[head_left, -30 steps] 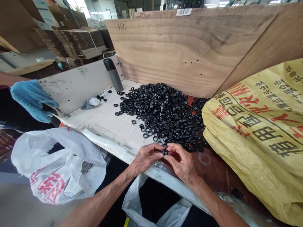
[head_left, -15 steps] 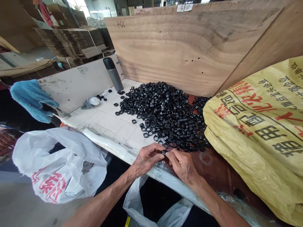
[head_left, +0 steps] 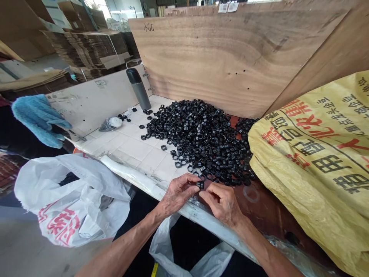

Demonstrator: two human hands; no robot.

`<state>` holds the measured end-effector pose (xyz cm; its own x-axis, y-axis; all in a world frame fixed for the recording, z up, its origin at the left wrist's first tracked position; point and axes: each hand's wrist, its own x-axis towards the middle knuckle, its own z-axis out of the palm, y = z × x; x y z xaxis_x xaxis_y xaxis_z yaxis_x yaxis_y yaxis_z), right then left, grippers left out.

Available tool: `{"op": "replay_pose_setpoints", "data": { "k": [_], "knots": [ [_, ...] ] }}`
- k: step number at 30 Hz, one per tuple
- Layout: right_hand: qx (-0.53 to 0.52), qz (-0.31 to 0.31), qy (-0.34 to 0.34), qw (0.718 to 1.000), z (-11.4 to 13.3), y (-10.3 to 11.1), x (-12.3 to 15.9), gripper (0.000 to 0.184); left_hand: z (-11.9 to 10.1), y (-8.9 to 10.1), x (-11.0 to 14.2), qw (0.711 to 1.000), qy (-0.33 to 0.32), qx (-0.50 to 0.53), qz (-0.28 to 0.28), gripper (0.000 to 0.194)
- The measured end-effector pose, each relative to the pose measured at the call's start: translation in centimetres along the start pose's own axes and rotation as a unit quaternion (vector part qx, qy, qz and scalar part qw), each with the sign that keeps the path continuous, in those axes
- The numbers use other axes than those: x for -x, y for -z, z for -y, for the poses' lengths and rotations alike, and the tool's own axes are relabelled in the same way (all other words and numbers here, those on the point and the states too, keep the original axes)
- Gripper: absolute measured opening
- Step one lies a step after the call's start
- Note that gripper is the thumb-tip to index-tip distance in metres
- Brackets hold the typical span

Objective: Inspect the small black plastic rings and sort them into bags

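Observation:
A big heap of small black plastic rings [head_left: 201,134] lies on the white tiled table [head_left: 129,148]. At the table's near edge my left hand [head_left: 177,192] pinches one black ring [head_left: 200,185] between thumb and fingertips. My right hand [head_left: 223,202] sits just right of it, fingers curled in a pinch close to the ring; what it holds, if anything, I cannot make out.
A grey flask [head_left: 139,89] stands at the back left by a plywood wall [head_left: 230,54]. A yellow woven sack [head_left: 317,161] fills the right. White plastic bags [head_left: 72,200] hang below the table edge. A blue cloth [head_left: 37,119] lies at the left.
My right hand has drawn slightly back and down from the ring, which now stays in my left fingertips. The heap is unchanged.

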<state>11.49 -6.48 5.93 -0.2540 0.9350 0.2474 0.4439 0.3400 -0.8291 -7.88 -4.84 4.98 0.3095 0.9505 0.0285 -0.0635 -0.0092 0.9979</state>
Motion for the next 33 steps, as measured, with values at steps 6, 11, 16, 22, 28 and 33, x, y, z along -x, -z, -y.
{"op": "replay_pose_setpoints", "data": {
  "k": [6, 11, 16, 22, 28, 33],
  "knots": [
    [0.015, -0.03, 0.013, 0.999, -0.5, 0.0, 0.0, 0.018, -0.5, 0.0, 0.0, 1.0, -0.006, -0.014, 0.013, 0.023],
    [0.003, -0.027, 0.026, 0.999, -1.0, -0.4, 0.3, 0.015, -0.3, 0.0, 0.1, 1.0, -0.002, -0.018, 0.015, 0.024],
    [-0.002, -0.021, -0.006, 1.0, -1.4, -0.7, 0.5, 0.014, -0.1, 0.0, 0.1, 1.0, -0.007, -0.011, 0.012, 0.025],
    [0.003, -0.032, 0.008, 0.999, -1.2, -0.6, 0.5, 0.014, -0.3, 0.1, 0.2, 1.0, 0.008, 0.011, 0.025, 0.024],
    [0.015, -0.031, 0.026, 0.999, -1.0, -0.5, 0.5, 0.015, -0.5, 0.0, 0.2, 0.999, 0.008, 0.018, 0.03, 0.022],
    [-0.013, -0.028, 0.041, 0.999, -0.9, -0.5, 0.6, 0.012, -0.4, 0.1, 0.4, 0.999, -0.006, 0.026, 0.041, 0.022]
  ]
}}
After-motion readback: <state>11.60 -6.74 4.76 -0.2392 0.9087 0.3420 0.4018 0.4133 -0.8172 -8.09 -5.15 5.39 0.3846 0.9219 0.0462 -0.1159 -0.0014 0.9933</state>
